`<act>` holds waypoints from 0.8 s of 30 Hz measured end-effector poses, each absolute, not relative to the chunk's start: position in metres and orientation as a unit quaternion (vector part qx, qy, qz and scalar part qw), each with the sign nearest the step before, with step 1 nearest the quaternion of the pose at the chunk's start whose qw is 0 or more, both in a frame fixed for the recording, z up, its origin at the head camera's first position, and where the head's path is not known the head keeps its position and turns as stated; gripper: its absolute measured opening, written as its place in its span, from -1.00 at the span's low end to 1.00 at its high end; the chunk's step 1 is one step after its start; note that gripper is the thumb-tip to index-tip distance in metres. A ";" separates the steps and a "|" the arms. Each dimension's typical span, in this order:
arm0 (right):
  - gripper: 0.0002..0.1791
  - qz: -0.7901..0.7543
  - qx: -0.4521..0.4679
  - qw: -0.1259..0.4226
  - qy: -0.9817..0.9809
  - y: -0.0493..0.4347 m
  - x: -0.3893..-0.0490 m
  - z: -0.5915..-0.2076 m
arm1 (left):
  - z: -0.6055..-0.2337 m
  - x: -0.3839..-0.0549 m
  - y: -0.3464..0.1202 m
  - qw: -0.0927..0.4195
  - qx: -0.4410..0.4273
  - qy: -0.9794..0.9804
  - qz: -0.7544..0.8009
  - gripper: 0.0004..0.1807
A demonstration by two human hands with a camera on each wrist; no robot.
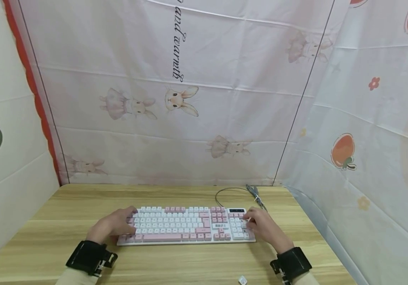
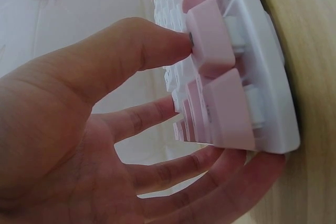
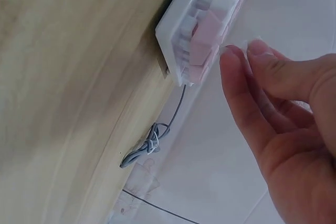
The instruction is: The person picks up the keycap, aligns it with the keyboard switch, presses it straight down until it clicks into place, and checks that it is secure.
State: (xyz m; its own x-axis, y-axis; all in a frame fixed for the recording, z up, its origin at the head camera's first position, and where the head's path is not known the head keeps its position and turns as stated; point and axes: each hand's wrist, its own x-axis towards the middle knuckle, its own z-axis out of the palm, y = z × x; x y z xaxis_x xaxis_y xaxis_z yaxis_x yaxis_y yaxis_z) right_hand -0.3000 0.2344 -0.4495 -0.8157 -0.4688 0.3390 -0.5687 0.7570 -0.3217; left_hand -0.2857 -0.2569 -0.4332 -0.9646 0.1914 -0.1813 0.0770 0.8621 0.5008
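A pink and white keyboard (image 1: pixel 162 237) lies on the wooden table. My left hand (image 1: pixel 112 225) grips its left end. In the left wrist view the thumb presses a pink corner key (image 2: pixel 212 38), while the other fingers reach round the keyboard's side edge. Over the number pad at the right end is my right hand (image 1: pixel 264 226), thumb and forefinger pinched together. Between those fingertips, in the right wrist view, shows a small whitish piece that looks like a keycap (image 3: pixel 244 44), mostly hidden. A loose white keycap (image 1: pixel 242 280) lies on the table near the front.
Behind the keyboard a grey cable (image 1: pixel 255 194) lies bundled with a white tie. Printed cloth (image 1: pixel 196 166) hangs at the back and on both sides of the wooden table (image 1: pixel 168 265).
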 end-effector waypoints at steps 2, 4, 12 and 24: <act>-0.80 0.212 0.275 0.115 -0.931 0.234 -0.301 -0.450 | -0.433 -0.286 -0.257 0.112 0.068 0.958 0.253 -0.27; -0.79 0.219 0.273 0.111 -0.930 0.233 -0.302 -0.449 | -0.433 -0.286 -0.257 0.112 0.068 0.959 0.253 -0.26; -0.91 0.223 0.285 0.130 -0.923 0.232 -0.305 -0.453 | -0.436 -0.287 -0.260 0.113 0.077 0.958 0.251 -0.27; -0.86 0.240 0.311 0.169 -0.904 0.231 -0.310 -0.457 | -0.436 -0.288 -0.259 0.117 0.068 0.958 0.252 -0.26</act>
